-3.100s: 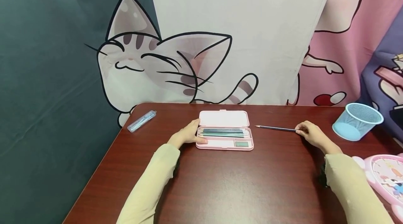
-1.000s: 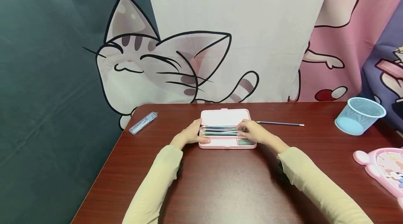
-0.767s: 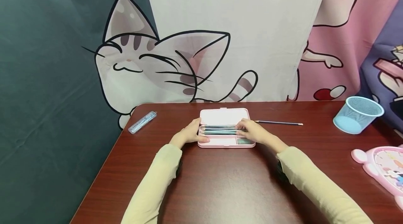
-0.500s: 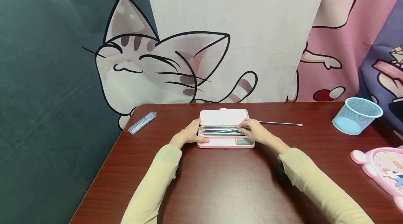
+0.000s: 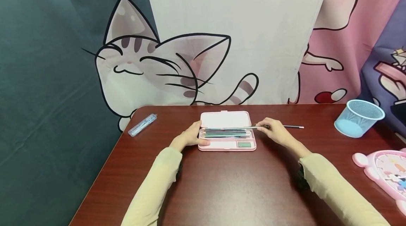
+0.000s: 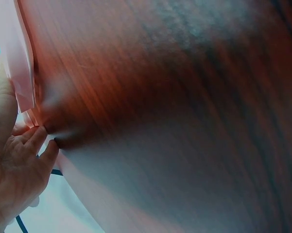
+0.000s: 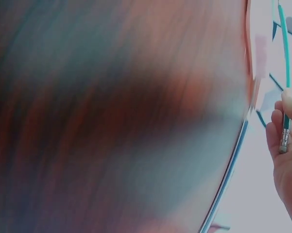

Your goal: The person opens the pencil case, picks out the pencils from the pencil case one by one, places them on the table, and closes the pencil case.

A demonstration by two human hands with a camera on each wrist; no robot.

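Left hand (image 5: pixel 189 135): we grip the pencil case (image 5: pixel 222 145) at its left end, thumb on rim | right hand (image 5: pixel 273 130): we pinch one pencil (image 7: pixel 285 53) near its eraser, just right of case, shaft reaching left over it | case near far edge of table (image 5: pixel 238 183); second pencil (image 5: pixel 293 127) partly behind right hand

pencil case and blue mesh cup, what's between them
The head view shows the right hand, holding a pencil that reaches over the pencil case, and a loose pencil on the table.
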